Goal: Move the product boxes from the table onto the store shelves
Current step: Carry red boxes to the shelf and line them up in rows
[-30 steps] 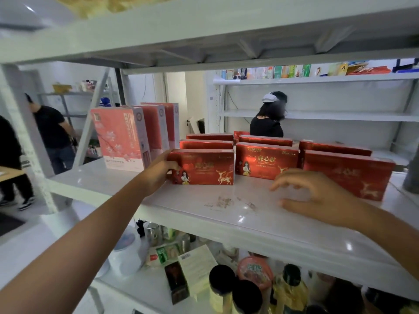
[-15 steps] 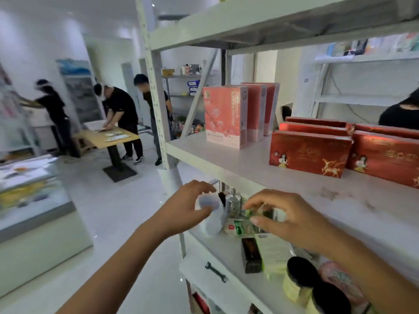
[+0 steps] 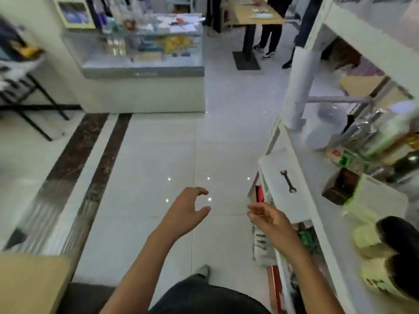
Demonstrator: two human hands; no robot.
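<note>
My left hand (image 3: 186,211) hangs over the tiled floor with fingers loosely curled and nothing in it. My right hand (image 3: 267,217) is beside the white shelf unit (image 3: 301,168), also loosely curled and holding nothing. No red product box is in view now. A corner of a wooden table (image 3: 29,282) shows at the bottom left. The shelf on my right carries bottles, jars and small packets.
A glass display counter (image 3: 140,62) stands ahead on the left. A small wooden table (image 3: 256,14) with people standing by it is at the far end. A wrench (image 3: 288,181) lies on the white shelf edge. Open tiled floor (image 3: 172,150) lies between counter and shelves.
My view has swung left and down, away from the shelf with the red boxes. Both hands have let go, drawn back from the shelf and dropped over the floor.
</note>
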